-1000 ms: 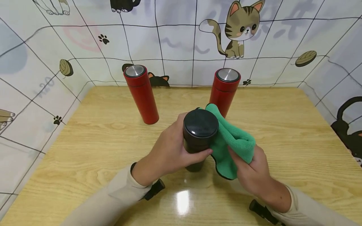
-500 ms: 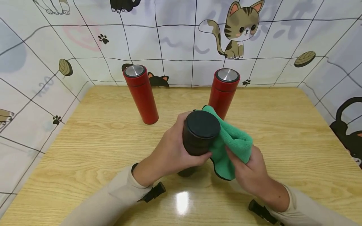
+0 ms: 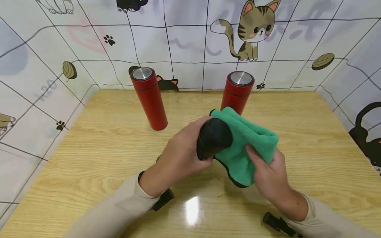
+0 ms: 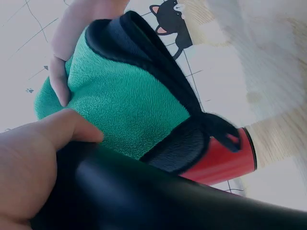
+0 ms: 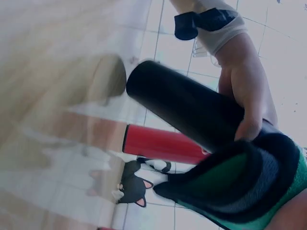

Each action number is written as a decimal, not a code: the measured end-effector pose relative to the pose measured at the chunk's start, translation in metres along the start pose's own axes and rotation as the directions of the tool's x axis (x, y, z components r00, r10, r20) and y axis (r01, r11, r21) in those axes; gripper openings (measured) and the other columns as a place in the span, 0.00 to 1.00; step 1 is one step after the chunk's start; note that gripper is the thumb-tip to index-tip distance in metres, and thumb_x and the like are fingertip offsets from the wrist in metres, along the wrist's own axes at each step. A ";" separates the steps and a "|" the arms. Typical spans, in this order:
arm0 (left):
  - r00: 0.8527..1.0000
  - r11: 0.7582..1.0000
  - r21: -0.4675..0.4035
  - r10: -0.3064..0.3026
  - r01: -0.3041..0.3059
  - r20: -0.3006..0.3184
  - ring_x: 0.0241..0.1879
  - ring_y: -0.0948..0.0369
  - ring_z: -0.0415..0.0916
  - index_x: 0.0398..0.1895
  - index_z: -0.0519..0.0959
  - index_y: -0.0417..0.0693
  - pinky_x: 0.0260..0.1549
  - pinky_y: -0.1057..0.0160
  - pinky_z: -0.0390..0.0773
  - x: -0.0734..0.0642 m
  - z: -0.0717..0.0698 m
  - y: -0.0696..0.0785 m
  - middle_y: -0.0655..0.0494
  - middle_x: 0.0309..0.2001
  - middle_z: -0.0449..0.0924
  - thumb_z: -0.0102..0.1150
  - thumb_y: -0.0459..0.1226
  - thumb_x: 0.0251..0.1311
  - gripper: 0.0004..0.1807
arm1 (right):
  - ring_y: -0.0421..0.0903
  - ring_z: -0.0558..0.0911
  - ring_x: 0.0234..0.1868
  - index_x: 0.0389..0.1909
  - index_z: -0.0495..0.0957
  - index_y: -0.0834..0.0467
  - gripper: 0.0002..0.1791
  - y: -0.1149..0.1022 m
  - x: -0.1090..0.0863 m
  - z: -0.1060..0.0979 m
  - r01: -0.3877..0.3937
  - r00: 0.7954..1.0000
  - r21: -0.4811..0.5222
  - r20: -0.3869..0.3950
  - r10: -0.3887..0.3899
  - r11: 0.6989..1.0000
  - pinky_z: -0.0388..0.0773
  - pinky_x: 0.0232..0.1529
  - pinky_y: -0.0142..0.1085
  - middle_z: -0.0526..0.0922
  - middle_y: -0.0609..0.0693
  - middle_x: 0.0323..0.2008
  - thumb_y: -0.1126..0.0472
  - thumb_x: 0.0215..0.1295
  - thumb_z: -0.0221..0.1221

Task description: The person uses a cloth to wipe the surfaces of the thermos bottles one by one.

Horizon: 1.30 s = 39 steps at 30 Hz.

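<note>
**Black bottle (image 3: 213, 138) tilted in my left grip (image 3: 180, 148), green cloth (image 3: 239, 145) in my right grip (image 3: 271, 177)**

I curl my left grip round the black bottle near its top, which leans right over the bench (image 3: 98, 155); I cannot tell whether its base touches down. Just right of the black bottle, my right grip pinches the folded, dark-edged green cloth. Beyond the black bottle, one red bottle (image 3: 150, 100) stands upright to its left; another red bottle (image 3: 237, 92), partly behind the green cloth, stands slightly to its right.

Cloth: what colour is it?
The cloth is green with black edging, clearest in the left wrist view.
</note>
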<state>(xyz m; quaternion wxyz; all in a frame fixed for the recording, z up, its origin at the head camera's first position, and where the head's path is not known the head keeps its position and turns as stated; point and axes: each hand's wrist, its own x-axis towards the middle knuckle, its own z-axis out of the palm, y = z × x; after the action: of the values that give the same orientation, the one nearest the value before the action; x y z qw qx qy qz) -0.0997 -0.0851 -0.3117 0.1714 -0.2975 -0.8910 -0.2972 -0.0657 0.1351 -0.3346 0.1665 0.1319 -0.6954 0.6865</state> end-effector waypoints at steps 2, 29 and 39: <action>1.000 1.000 0.028 -0.003 0.002 0.020 0.56 0.58 0.78 0.70 0.62 0.49 0.58 0.56 0.80 0.000 0.001 0.000 0.53 0.57 0.78 0.76 0.40 0.43 0.48 | 0.38 0.82 0.55 0.60 0.77 0.63 0.21 0.001 0.000 0.000 0.064 0.998 0.006 -0.028 -0.064 0.998 0.77 0.56 0.24 0.84 0.45 0.53 0.77 0.68 0.52; 0.995 0.965 0.264 -0.014 -0.013 0.100 0.39 0.58 0.79 0.70 0.63 0.55 0.31 0.60 0.82 -0.003 0.006 0.001 0.53 0.43 0.79 0.77 0.45 0.41 0.49 | 0.42 0.73 0.69 0.68 0.71 0.62 0.30 0.006 0.011 0.001 0.399 0.903 -0.322 0.302 -0.306 0.859 0.69 0.69 0.28 0.75 0.56 0.67 0.75 0.64 0.59; 0.991 0.966 0.255 -0.065 0.034 0.113 0.39 0.57 0.78 0.69 0.63 0.53 0.31 0.59 0.82 -0.004 0.008 0.000 0.52 0.43 0.79 0.78 0.45 0.41 0.49 | 0.47 0.72 0.70 0.64 0.73 0.68 0.23 0.011 0.013 0.002 0.523 0.838 -0.283 0.342 -0.424 0.804 0.67 0.72 0.34 0.75 0.59 0.66 0.58 0.76 0.49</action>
<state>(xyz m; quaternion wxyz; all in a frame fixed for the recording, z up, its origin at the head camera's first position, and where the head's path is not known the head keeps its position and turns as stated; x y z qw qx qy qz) -0.0975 -0.0819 -0.3202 0.1463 -0.2682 -0.9374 -0.1673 -0.0818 0.1337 -0.3396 0.2618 0.3591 -0.7703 0.4572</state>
